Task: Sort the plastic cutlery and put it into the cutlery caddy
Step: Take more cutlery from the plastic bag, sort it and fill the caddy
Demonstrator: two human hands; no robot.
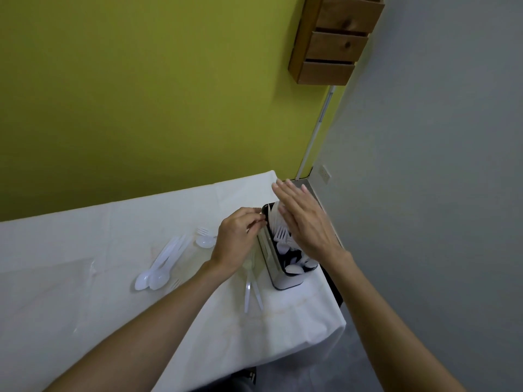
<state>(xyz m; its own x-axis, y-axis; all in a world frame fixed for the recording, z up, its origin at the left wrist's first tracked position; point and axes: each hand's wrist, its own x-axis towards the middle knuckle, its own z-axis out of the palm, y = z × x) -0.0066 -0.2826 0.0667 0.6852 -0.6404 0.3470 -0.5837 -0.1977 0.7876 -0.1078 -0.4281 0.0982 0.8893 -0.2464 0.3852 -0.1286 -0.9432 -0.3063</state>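
From the head view, you are mid-sort and loading the cutlery caddy (278, 281), which stands at the far right end of the white-clothed worktop (85, 250), close to its right edge. Your right hand (300, 219) is flat, with the fingers straight and together. It is held over the caddy's right side with the palm turned toward the standing forks (281, 234), and it grips nothing; I cannot tell whether it touches them. Your left hand (237, 236) has its fingers curled and the tips pinched together at the caddy's far-left rim. I cannot tell whether they hold a thin piece of cutlery or the rim itself. Inside the caddy, spoon bowls (294, 268) show at the near end, with the forks in the middle. Plenty is left outside it: a cluster of loose spoons (158, 267) lies well to the left, a fork and spoon pair (205, 239) sits just left of your left hand, and two long white pieces (250, 290), probably knives, lie just beside the caddy's near-left corner. By my reading, you are settling one batch into its compartment. For the next move, free your left hand and gather the pieces by the caddy, one type at a time. Use your right hand to keep the upright cutlery from spilling into the neighbouring compartment.
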